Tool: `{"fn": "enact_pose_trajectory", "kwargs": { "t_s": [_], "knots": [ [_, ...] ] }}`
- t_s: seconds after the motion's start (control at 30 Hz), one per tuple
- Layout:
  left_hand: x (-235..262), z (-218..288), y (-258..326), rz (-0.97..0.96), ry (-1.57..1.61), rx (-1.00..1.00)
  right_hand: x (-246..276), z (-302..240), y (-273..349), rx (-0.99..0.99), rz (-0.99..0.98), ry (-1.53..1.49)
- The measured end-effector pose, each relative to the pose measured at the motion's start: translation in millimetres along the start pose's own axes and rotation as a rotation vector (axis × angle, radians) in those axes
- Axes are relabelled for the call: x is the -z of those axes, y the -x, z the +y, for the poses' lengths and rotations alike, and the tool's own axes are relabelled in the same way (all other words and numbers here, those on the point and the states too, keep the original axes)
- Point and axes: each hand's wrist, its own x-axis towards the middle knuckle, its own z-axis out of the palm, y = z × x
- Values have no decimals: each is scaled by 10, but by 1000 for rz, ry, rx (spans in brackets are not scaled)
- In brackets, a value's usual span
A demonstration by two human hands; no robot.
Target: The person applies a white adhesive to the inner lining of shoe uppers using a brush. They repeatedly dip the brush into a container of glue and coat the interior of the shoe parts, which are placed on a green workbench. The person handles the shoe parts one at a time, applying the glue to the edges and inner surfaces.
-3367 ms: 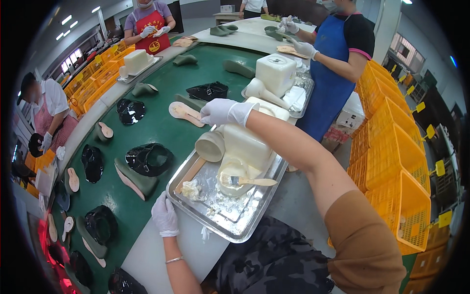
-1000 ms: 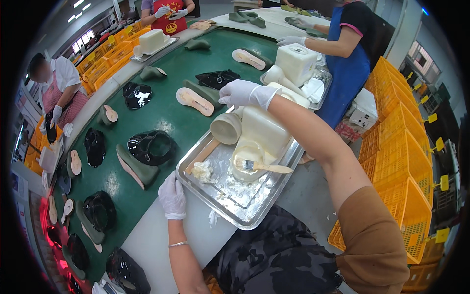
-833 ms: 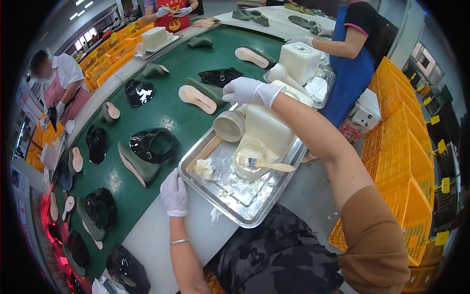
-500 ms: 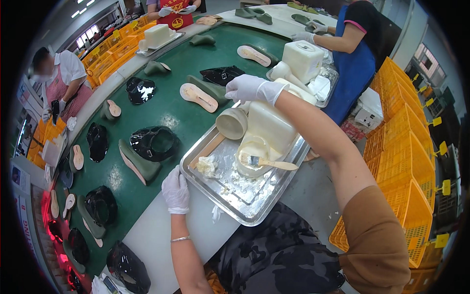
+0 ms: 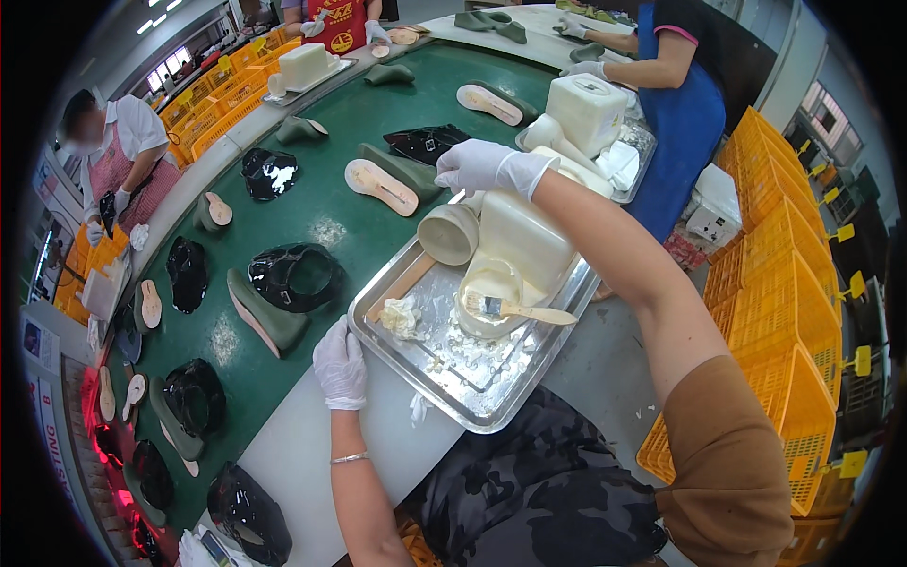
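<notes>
My gloved left hand [image 5: 339,367] is closed at the near left corner of a metal tray [image 5: 440,408], fingertips against its rim. At the tray's far end my gloved right hand [image 5: 493,170] hangs with fingers curled together; what they pinch, if anything, is hidden. Below the right hand, a beige cup [image 5: 448,234] lies tilted against a cream plastic container [image 5: 522,234]. A brush with a wooden handle [image 5: 539,314] rests across the container's white-smeared round opening [image 5: 487,326]. A crumpled whitish lump [image 5: 402,318] and a wooden strip [image 5: 404,286] are also in the tray.
Green shoe lasts with pale insoles [image 5: 381,187] and shiny black shoe uppers [image 5: 298,276] lie across the green table [image 5: 378,123]. Another tray with a white container [image 5: 584,113] stands beyond mine. Yellow crates [image 5: 779,378] line the right. Several co-workers work around the table.
My hands stay almost where they were, and the tray has barely shifted. The co-worker at the far right has moved left, hands now around a green last.
</notes>
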Motion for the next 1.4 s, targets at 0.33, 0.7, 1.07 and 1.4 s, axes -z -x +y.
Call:
{"fn": "enact_pose_trajectory", "kwargs": {
  "t_s": [0.33, 0.7, 1.07, 1.4],
  "knots": [
    [-22, -26, 14, 4, -6, -5, -24, 41, -57, 1, 0, 5],
    [-11, -3, 5, -3, -7, -1, -9, 12, -15, 21, 1, 5],
    [-5, 27, -11, 2, -1, 0, -20, 54, -51, 28, -1, 7],
    [-19, 15, -8, 21, 6, -21, -21, 35, -37, 27, 5, 5]
  ]
}}
